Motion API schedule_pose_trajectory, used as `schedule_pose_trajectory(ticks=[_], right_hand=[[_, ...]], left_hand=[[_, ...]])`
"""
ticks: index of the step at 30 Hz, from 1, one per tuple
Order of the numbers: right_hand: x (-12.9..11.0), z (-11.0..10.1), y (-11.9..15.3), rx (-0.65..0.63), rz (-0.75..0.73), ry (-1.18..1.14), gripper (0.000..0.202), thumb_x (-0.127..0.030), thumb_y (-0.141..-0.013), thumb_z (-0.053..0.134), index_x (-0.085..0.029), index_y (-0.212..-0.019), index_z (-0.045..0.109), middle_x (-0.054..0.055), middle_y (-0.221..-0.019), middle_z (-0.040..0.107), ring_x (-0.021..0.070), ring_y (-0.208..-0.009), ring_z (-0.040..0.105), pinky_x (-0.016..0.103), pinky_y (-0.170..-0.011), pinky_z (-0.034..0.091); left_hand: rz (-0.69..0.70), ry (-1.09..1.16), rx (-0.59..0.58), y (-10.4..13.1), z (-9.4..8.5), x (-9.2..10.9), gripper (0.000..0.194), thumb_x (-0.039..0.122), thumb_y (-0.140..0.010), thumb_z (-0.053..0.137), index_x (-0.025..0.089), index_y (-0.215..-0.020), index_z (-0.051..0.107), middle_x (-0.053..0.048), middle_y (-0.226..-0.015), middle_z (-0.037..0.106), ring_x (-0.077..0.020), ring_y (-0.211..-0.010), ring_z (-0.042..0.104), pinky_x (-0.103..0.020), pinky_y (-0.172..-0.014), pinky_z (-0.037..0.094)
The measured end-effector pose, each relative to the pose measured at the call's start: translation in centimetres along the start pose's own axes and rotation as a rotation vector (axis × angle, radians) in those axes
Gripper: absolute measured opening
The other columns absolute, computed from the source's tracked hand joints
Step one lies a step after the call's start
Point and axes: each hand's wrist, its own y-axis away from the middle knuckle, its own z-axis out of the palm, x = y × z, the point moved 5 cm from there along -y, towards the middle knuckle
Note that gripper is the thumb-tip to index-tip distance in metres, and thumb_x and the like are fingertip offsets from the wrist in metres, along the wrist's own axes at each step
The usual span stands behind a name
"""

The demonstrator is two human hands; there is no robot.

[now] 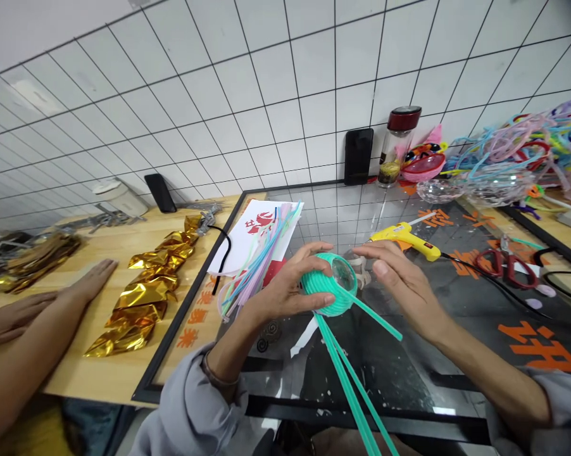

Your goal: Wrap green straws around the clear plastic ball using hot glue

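My left hand [297, 285] is wrapped round a small clear round vessel wound with green pipe cleaners [330, 301], held above the dark glass panel. Its see-through part faces right. One short green end sticks out to the lower right, and several long green pipe cleaners [347, 380] hang toward me. To the right of the vessel, my right hand [404, 278] is raised with its fingers stretched out, holding nothing. Beyond it lies a yellow glue gun [404, 239] with a white stick in its back.
Loose pipe cleaners [257, 259] lie on white paper [233, 237] at left. Red-handled scissors [506, 266] rest at right. A phone [358, 156] and glass bottle [390, 155] stand by the wall. Gold foil [143, 301] lies near another person's hands [83, 285].
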Motion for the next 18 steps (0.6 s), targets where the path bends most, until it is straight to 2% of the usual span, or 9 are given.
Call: schedule_pose_trajectory(ticks=[7,11,18], right_hand=[[1.6,2.2,0.2,-0.13,0.056,0.007,0.046,-0.052,-0.104,0.038,-0.024,-0.126,0.066,0.011,-0.125,0.062,0.0244,-0.127,0.055,0.05,-0.105,0.047],[1.4,2.8,0.2,-0.184,0.081,-0.025,0.05,-0.055,-0.103,0.037,-0.023,-0.129,0.065,0.012,-0.128,0.059,0.0244,-0.129,0.052,0.051,-0.109,0.044],[0.5,3.2,0.1,-0.201,0.066,-0.122,0.054,-0.061,-0.101,0.038,-0.024,-0.127,0.067,0.012,-0.133,0.055,0.0246,-0.135,0.047,0.05,-0.114,0.038]], left_hand=[[0.027,0.011,-0.012,0.0,0.1,0.1,0.029,0.033,-0.084,0.075,0.021,-0.106,0.06,-0.016,-0.141,0.049,-0.0311,-0.141,0.046,-0.051,-0.115,0.041],[0.027,0.01,-0.002,-0.1,0.1,0.0,0.029,0.033,-0.083,0.076,0.022,-0.105,0.061,-0.015,-0.141,0.051,-0.0311,-0.141,0.046,-0.051,-0.115,0.04],[0.049,0.002,-0.01,-0.1,0.1,-0.1,0.03,0.032,-0.084,0.076,0.022,-0.106,0.059,-0.015,-0.141,0.051,-0.0315,-0.143,0.044,-0.054,-0.116,0.039]])
